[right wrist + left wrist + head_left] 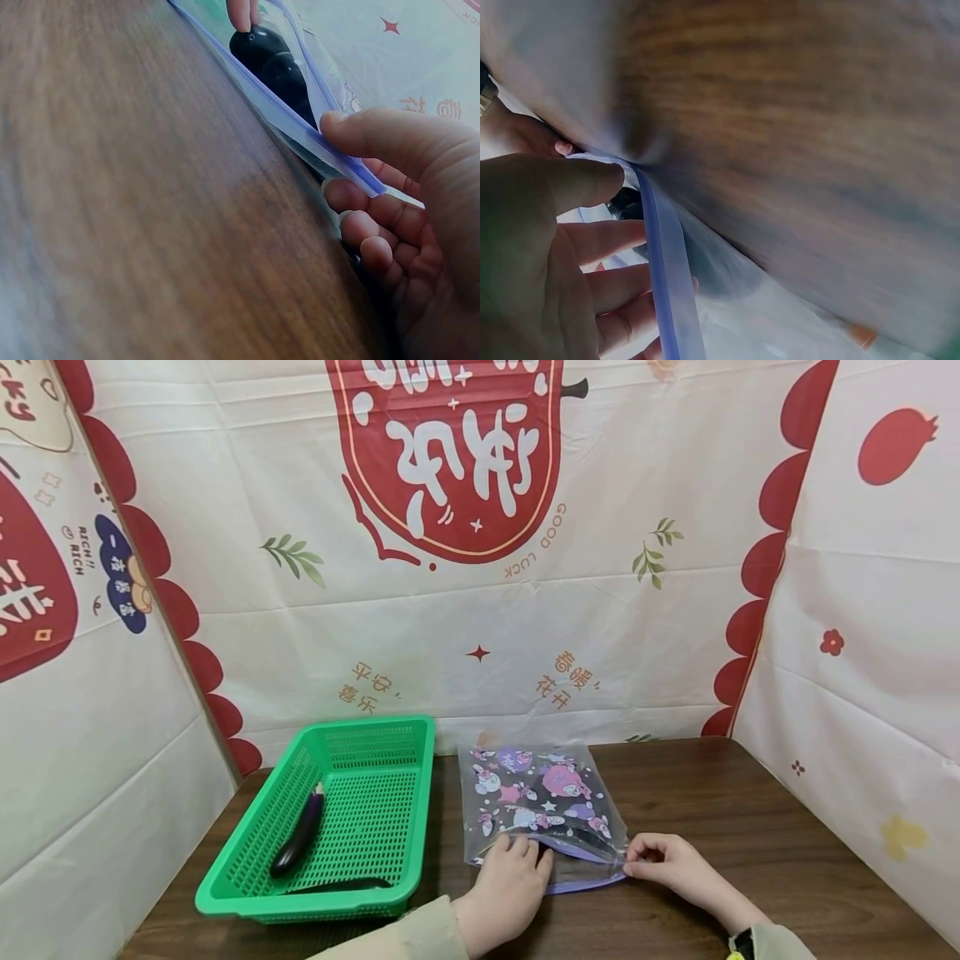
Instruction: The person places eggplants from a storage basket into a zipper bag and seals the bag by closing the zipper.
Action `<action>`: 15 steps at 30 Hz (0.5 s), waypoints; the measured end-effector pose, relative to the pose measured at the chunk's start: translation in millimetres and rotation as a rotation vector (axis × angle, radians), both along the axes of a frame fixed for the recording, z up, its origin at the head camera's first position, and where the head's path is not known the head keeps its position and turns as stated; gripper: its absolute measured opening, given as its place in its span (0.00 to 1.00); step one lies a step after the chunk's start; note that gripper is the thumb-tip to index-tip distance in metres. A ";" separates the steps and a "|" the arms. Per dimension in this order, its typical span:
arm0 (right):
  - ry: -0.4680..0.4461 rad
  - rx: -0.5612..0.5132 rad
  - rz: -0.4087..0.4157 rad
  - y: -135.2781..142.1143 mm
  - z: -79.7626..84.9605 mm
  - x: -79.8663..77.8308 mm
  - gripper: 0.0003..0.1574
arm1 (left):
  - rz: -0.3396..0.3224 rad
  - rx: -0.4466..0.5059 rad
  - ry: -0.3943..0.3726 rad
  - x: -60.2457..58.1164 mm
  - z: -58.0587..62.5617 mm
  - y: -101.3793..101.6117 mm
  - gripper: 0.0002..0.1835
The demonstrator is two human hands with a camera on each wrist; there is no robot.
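Observation:
A clear zip bag [540, 789] with pink and purple cartoon prints lies flat on the table, its purple-edged mouth parted toward me. Dark glossy eggplants [259, 49] show their rounded ends inside the mouth in the right wrist view. My left hand [506, 889] is at the left part of the mouth, fingers reaching past the purple zip strip [660, 255]; its fingertips touch the eggplant ends in the right wrist view. At the mouth's right corner my right hand [678, 868] pinches the zip edge between thumb and index finger, its other fingers curled below.
Left of the bag stands a green plastic basket [427, 793]. One eggplant [300, 835] leans along its left side, and another [341, 885] lies at its near end, partly hidden by the rim. Printed cloth walls [480, 610] enclose the brown wooden table [697, 793].

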State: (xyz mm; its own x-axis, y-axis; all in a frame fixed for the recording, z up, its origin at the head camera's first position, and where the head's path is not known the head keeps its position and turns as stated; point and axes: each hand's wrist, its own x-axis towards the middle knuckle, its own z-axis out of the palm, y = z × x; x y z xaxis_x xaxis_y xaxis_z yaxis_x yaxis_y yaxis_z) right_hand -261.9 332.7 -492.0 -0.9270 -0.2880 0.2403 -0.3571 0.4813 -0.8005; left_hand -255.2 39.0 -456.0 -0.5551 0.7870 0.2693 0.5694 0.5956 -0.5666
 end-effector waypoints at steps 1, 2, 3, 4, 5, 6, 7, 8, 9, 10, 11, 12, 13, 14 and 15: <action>0.003 0.001 0.001 0.0 0.1 -0.1 0.07 | 0.001 -0.002 -0.009 0.5 0.2 0.3 0.19; 0.007 0.002 0.002 -0.1 0.3 -0.2 0.07 | 0.003 -0.008 -0.018 1.0 0.3 0.5 0.20; 0.012 0.002 0.004 -0.3 0.5 -0.2 0.07 | 0.005 -0.011 -0.028 1.3 0.4 0.8 0.20; 0.015 0.002 0.006 -0.6 0.7 -0.2 0.07 | 0.008 -0.014 -0.039 1.1 0.1 1.2 0.20; 0.016 0.002 0.008 -0.8 0.9 -0.1 0.07 | 0.011 -0.017 -0.048 1.3 0.2 1.5 0.20; 0.017 0.001 0.010 -1.1 1.1 0.0 0.07 | 0.014 -0.020 -0.056 1.4 0.2 1.7 0.21; 0.016 0.000 0.010 -1.4 1.4 0.2 0.07 | 0.017 -0.023 -0.061 1.5 0.3 1.7 0.21; 0.014 -0.001 0.009 -1.5 1.6 0.3 0.07 | 0.019 -0.026 -0.064 1.7 0.2 1.6 0.21; 0.014 0.000 0.007 -1.6 1.6 0.3 0.07 | 0.018 -0.027 -0.066 1.7 0.2 1.6 0.21; 0.011 -0.002 0.003 -1.6 1.6 0.4 0.07 | 0.017 -0.030 -0.067 2.0 0.2 1.3 0.21; 0.015 0.000 0.005 -1.3 1.5 0.4 0.07 | 0.013 -0.032 -0.065 2.5 0.2 0.9 0.20; 0.020 0.000 0.004 -1.1 1.3 0.4 0.07 | 0.008 -0.033 -0.063 2.9 -0.1 0.4 0.20; 0.027 0.002 0.005 -0.8 1.0 0.4 0.07 | 0.001 -0.031 -0.061 3.4 -0.2 0.0 0.20; 0.034 0.003 0.005 -0.5 0.5 0.4 0.07 | -0.006 -0.030 -0.058 4.2 -0.3 -0.5 0.19; 0.039 0.002 0.006 -0.2 0.0 0.3 0.06 | -0.014 -0.027 -0.055 5.1 -0.6 -1.0 0.18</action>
